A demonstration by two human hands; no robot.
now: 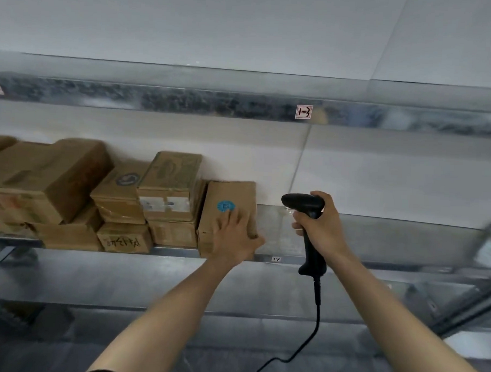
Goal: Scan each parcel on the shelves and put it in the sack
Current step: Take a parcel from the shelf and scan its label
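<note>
Parcel depot, labelled metal shelves [349, 238], cardboard parcels [171, 182]

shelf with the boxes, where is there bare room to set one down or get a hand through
Bare shelf metal runs from the blue-sticker box rightward, behind the scanner, toward the picture's right side. Open air also lies between the box tops and the upper shelf. Left of the blue-sticker box it is crowded: stacked boxes pressed together.
</note>
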